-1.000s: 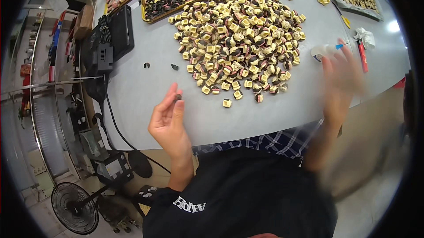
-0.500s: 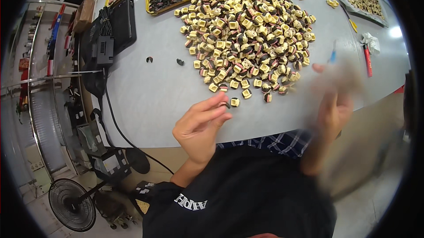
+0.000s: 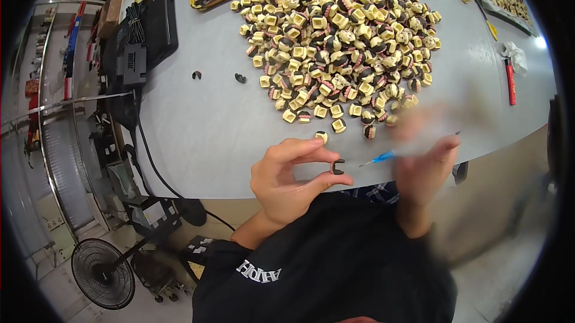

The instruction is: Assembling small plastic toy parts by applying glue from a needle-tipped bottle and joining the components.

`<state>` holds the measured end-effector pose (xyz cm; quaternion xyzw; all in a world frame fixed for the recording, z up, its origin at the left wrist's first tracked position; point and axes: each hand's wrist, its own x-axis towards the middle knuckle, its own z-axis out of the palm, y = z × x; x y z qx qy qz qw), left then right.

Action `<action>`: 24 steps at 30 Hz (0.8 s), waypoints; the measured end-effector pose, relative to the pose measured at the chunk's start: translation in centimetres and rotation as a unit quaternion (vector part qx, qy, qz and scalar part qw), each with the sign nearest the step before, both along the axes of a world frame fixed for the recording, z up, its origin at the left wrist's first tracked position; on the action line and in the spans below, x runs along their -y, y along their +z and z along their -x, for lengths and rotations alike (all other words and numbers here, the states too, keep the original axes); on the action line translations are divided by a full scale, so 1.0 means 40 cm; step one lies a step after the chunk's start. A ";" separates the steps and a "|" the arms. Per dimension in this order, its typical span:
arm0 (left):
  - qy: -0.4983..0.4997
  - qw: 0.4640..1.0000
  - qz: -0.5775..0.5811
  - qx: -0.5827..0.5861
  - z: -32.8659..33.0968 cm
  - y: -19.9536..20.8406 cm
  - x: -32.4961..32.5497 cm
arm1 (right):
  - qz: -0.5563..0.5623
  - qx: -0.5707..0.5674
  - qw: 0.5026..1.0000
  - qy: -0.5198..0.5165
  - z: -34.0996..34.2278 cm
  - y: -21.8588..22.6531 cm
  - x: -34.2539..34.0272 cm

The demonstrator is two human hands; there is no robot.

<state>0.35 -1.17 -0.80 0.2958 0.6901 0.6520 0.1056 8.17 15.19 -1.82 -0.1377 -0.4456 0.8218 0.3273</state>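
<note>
The left hand [image 3: 287, 176] pinches a black-and-pink C-shaped piece [image 3: 333, 168], no cream part on it yet; the right hand [image 3: 422, 164] is blurred, its grip unclear; a blue-hubbed needle [image 3: 383, 157] lies between them; beyond both hands, heaped cream-and-black pieces [image 3: 335, 47] look already joined.
</note>
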 end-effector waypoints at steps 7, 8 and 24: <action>-0.021 0.999 0.014 -0.028 0.007 0.001 -0.007 | -0.059 0.043 0.997 0.023 -0.006 0.023 0.011; -0.023 0.999 -0.004 -0.040 0.008 -0.002 -0.009 | -0.057 0.046 0.997 0.024 -0.006 0.025 0.012; -0.030 0.993 -0.064 -0.092 0.018 -0.020 -0.015 | -0.050 0.046 0.998 0.008 -0.011 0.017 0.015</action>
